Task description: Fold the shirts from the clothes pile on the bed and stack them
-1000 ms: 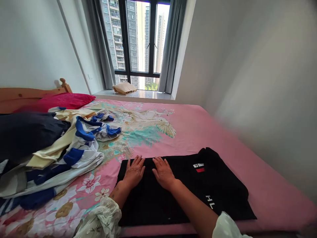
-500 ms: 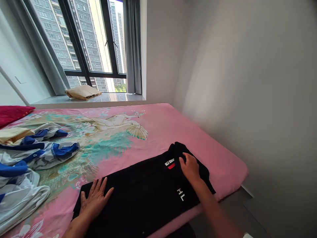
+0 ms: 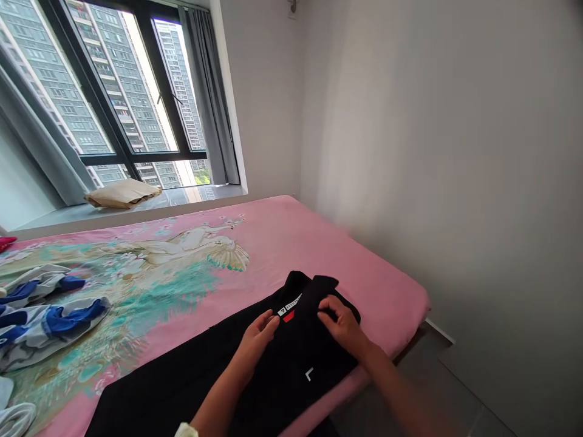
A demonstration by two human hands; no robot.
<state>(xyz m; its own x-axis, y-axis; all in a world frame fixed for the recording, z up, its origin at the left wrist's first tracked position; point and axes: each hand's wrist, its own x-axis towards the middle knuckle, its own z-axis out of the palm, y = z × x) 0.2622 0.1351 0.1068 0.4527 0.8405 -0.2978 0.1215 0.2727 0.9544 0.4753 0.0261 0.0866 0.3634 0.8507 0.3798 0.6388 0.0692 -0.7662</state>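
Garment (image 3: pixel 191 364): one, black; lies along the near edge of the bed (image 3: pixel 364 261), from five o'clock round to nearly eight, mostly flat; I see one flap of black cloth (image 3: pixel 322 288) turned up near its far right end.
Markings: one white-and-red patch (image 3: pixel 289 308) at six o'clock, between the two hands; one white letter L (image 3: pixel 309 374) below it.
Right hand (image 3: pixel 348 331): at five o'clock; on my feed, thumb and forefinger pinch the edge of the turned-up flap.
Left hand (image 3: pixel 255 338): between six and seven o'clock, just beside the patch; thumb and forefinger drawn together; I can't make out whether cloth sits between them.
Cuff (image 3: pixel 186 430): pale, at the bottom edge of my view, on the left arm.
Bedsheet: pink, with a printed bird (image 3: pixel 195 243) toward nine o'clock.
Clothes (image 3: pixel 68 321): white and blue, crumpled, between eight and nine o'clock, well apart from the garment.
Window (image 3: pixel 132 91): dark-framed, ten o'clock, with grey curtains (image 3: pixel 209 97).
Sill: bears one beige folded item (image 3: pixel 122 193), nine o'clock; contents hidden from me.
Wall (image 3: pixel 437 152): plain, between two and three o'clock.
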